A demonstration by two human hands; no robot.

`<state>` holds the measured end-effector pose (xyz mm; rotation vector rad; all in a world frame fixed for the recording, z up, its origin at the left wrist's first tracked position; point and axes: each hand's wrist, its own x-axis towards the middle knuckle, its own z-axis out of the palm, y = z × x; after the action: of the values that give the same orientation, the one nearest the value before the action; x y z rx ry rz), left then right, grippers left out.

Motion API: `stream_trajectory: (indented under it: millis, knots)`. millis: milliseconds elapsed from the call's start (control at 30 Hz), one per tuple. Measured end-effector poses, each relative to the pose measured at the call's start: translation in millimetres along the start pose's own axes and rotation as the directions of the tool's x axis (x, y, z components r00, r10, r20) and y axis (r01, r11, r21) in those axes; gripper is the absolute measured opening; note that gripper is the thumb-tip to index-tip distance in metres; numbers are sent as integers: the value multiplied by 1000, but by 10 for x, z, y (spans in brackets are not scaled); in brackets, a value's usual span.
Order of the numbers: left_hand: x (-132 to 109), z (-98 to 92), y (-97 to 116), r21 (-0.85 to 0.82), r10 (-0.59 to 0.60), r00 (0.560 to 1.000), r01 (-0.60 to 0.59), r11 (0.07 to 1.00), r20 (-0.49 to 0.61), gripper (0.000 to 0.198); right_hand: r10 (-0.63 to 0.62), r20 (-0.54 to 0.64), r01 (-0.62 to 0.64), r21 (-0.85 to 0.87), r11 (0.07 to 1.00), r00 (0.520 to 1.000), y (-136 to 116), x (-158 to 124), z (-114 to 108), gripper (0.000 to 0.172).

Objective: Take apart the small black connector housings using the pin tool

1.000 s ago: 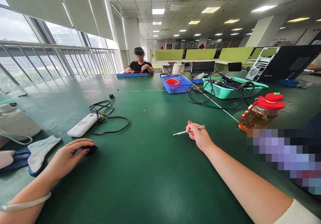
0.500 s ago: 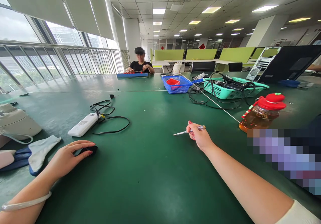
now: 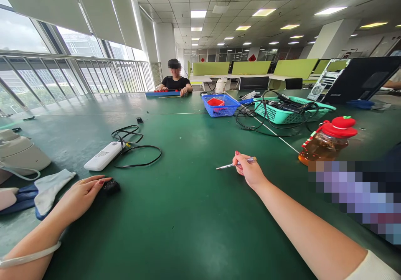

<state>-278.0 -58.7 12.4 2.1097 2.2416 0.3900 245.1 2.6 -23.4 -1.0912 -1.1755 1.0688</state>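
My right hand [image 3: 247,169] is closed round the clear handle of a small screwdriver [image 3: 226,166]. Its thin metal shaft points left, just above or on the green tabletop [image 3: 188,213]. On the left, my left hand [image 3: 79,194] has its fingers stretched out, with the tips at the near-left edge of a small black object [image 3: 112,186]. That object rests on the table, and its kind I cannot make out. Behind the hand lies a white power bank [image 3: 104,156] with a black cable [image 3: 150,147] curling beside it.
A blue basket [image 3: 220,109] and a green basket [image 3: 282,116] full of cables stand farther back. To the right is a red-lidded bottle [image 3: 328,140]. A blue-and-white cloth [image 3: 52,191] and a white container [image 3: 20,154] sit at left. Another person [image 3: 175,81] sits opposite.
The fingers of my left hand have slid left off the black object, which now shows more fully. My right hand and the screwdriver stay in place. The person opposite has lowered their hands.
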Motion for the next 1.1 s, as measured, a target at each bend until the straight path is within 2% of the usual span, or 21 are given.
stream_trajectory:
  millis: [200, 300, 500, 633, 733, 800, 900, 1000, 1100]
  knots:
    - [-52, -54, 20, 118, -50, 998, 54, 992, -34, 45, 6, -2, -6, 9, 1000, 1000, 9, 0, -5, 62]
    - [-63, -63, 6, 110, -85, 995, 90, 990, -44, 46, 9, 0, -9, 4, 1000, 1000, -2, -5, -4, 62]
    - [-64, -59, -5, 114, -50, 996, 57, 992, -69, 57, 6, 0, -6, -4, 1000, 1000, -13, -10, -3, 62]
    - [-75, -105, 53, 114, -160, 987, 157, 981, 24, 57, 3, 2, -3, -2, 1000, 1000, -11, -7, -2, 62]
    - [-116, -149, 143, 79, -184, 983, 186, 979, -25, 58, -1, 3, 1, -3, 1000, 1000, -13, -7, -2, 62]
    - [-159, -165, 205, 15, -124, 984, 127, 992, -130, 56, -6, 2, 6, -7, 1000, 1000, -16, -9, -1, 62]
    - [-219, -155, 272, -52, 59, 973, -73, 996, -222, 50, -17, 5, 17, -14, 1000, 1000, -17, -11, -1, 61]
    - [-242, -114, 302, -39, 195, 966, -204, 978, -168, 48, -26, 15, 27, -21, 999, 1000, -9, -9, -5, 60]
    - [-226, -65, 320, -17, 231, 964, -235, 972, -134, 50, -31, 16, 32, -27, 999, 999, -3, -5, -7, 60]
